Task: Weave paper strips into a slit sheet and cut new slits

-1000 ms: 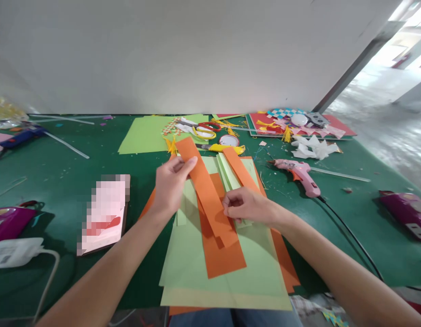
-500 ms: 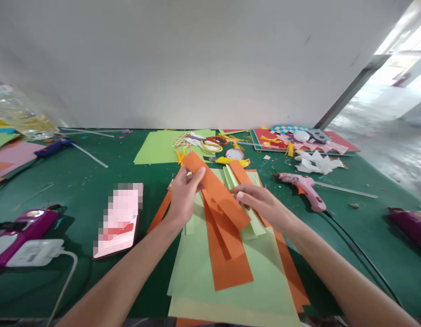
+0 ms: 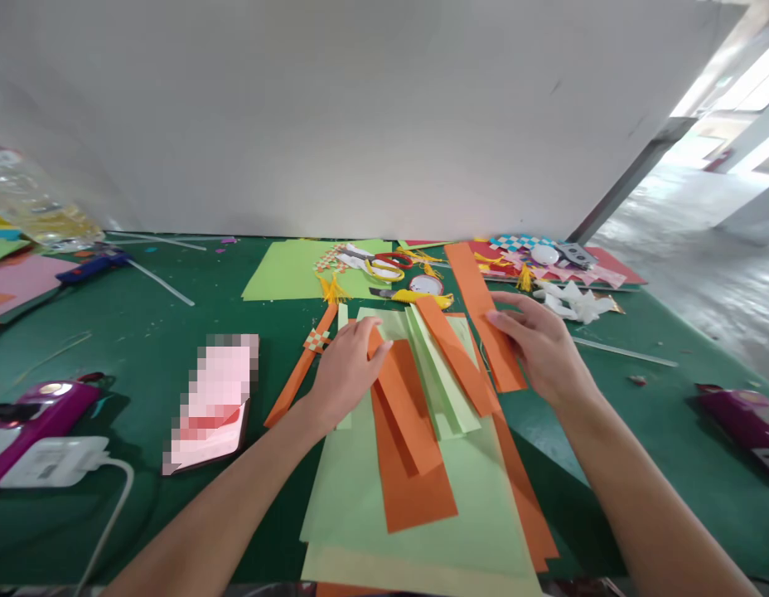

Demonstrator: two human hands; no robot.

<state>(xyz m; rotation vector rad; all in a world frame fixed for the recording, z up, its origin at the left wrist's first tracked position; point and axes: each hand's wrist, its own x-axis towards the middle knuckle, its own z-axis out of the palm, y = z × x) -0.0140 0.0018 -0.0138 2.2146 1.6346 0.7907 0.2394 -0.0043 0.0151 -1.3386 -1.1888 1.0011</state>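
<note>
My right hand point(image 3: 539, 344) pinches an orange paper strip point(image 3: 484, 315), held up to the right of the paper pile. My left hand point(image 3: 353, 365) is over the pile's left side, thumb and fingers apart at the top end of a folded orange strip point(image 3: 406, 414). Under that strip lies a wider orange piece point(image 3: 418, 497). Pale green folded strips point(image 3: 440, 390) and another orange strip point(image 3: 452, 356) rest beside them on light green sheets point(image 3: 471, 531). A narrow orange band with a woven square and yellow tassel point(image 3: 297, 377) lies left of the pile.
On the green table point(image 3: 204, 531) are a phone point(image 3: 214, 406), scissors point(image 3: 388, 267), a yellow cutter point(image 3: 422, 298), a blue glue gun point(image 3: 95, 267) and a purple power strip point(image 3: 61, 406). Red sheets and woven pieces lie at the back right; a grey wall point(image 3: 335, 116) stands behind.
The orange strip that my left hand held is now in my right hand, farther right and more upright. My left hand has let go of it and moved slightly down.
</note>
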